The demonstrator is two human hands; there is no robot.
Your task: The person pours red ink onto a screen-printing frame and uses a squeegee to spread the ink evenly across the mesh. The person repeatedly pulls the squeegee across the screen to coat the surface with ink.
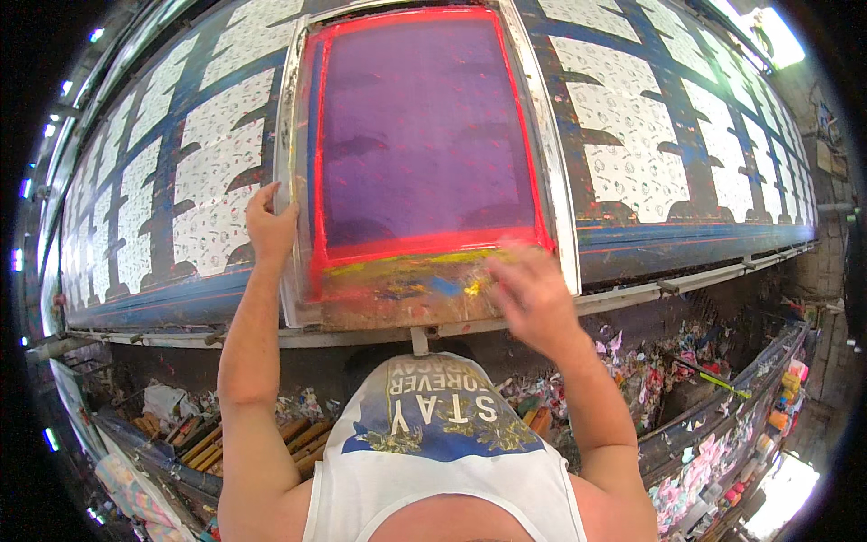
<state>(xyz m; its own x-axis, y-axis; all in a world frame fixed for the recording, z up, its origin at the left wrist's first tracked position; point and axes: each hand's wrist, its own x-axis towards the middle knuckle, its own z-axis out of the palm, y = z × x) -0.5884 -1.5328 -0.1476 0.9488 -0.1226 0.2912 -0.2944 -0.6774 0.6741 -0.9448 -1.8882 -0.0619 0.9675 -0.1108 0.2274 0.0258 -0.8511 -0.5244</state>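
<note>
A screen-printing frame (560,172) with pale metal sides lies on the long printing table in front of me. Its purple mesh (424,135) has a bright red border, and white printed pieces show beside it. My left hand (271,226) holds the frame's left side, thumb on the near side and fingers at the outer edge. Over the lower right corner of the screen, my right hand (533,298) is smeared by motion, its fingers bent. I cannot make out anything in it. Below the mesh, the frame's near strip (397,303) is stained with yellow, blue and red ink.
White patterned fabric pieces (623,126) lie in rows on the dark table on both sides. A metal rail (632,298) runs along the table's near edge. Behind me are wooden-handled tools (212,447), scraps (623,370) and a shelf with colourful containers (786,397).
</note>
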